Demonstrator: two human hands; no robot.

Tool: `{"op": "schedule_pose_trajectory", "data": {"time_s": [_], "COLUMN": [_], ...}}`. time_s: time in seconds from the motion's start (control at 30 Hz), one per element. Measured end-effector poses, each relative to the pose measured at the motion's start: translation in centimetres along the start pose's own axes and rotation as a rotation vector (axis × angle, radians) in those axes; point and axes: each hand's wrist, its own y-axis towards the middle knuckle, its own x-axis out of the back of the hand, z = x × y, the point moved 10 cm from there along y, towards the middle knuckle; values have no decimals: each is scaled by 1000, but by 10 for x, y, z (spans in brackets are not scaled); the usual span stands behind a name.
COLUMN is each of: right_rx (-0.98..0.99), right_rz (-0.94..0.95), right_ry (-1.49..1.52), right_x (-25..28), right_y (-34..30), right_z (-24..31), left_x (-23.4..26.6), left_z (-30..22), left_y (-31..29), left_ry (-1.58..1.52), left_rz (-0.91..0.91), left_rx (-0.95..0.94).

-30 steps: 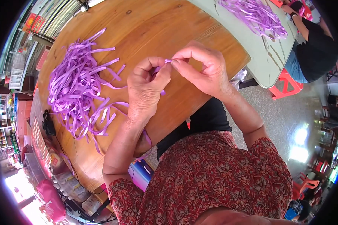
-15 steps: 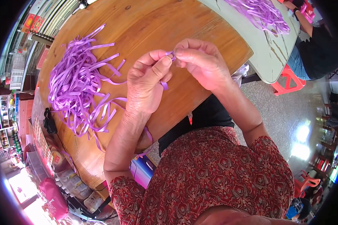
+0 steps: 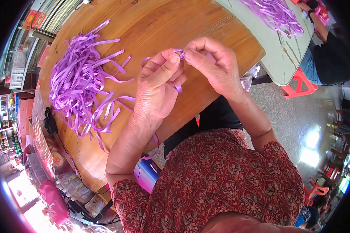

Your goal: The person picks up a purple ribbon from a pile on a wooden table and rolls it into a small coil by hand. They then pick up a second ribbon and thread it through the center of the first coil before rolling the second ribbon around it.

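Note:
Between my two hands, above the wooden table, is a small loop or knot of purple ribbon (image 3: pixel 178 51). My left hand (image 3: pixel 161 75) pinches it between thumb and forefinger, and a length of the ribbon shows below its curled fingers. From the other side my right hand (image 3: pixel 212 64) grips the ribbon with thumb and fingertips. How the ribbon is folded there is too small to make out. A large tangled heap of purple ribbon (image 3: pixel 79 83) lies to the left of my left hand, with loose ends spread toward it.
The wooden table (image 3: pixel 163 23) curves round in front of me. At the far right stands a pale table (image 3: pixel 274 66) with another purple ribbon heap (image 3: pixel 274 15), a red stool (image 3: pixel 299 85) and a person in black (image 3: pixel 332 60). A black cable (image 3: pixel 50 122) lies along the left edge.
Both hands have shifted slightly right with the ribbon still pinched between them. A bit of ribbon now shows looping out beyond my left fingers.

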Motion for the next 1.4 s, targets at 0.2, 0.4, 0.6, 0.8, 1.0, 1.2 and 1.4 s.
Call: {"op": "schedule_pose_trajectory", "data": {"time_s": [0.2, 0.4, 0.6, 0.8, 1.0, 1.2, 1.4], "right_rx": [464, 744, 727, 679, 470, 341, 191], "right_rz": [-104, -88, -110, -62, -53, -37, -78], "right_ry": [-295, -466, -443, -487, -223, -153, 3], "right_x": [0, -7, -3, -3, 12, 13, 25], "right_y": [-9, -19, -19, -18, -9, -8, -5], "right_z": [43, 65, 67, 62, 42, 27, 12], "left_x": [2, 4, 5, 7, 2, -2, 4], "left_z": [0, 0, 0, 0, -8, -18, -20], "left_y": [0, -2, -1, -2, -5, -7, -7], "left_ry": [16, -8, 3, 81, 262, 444, 512], "left_rz": [-38, -59, -43, -67, -62, -65, -132], "left_rx": [-8, 13, 0, -7, -68, -173, -159]}}
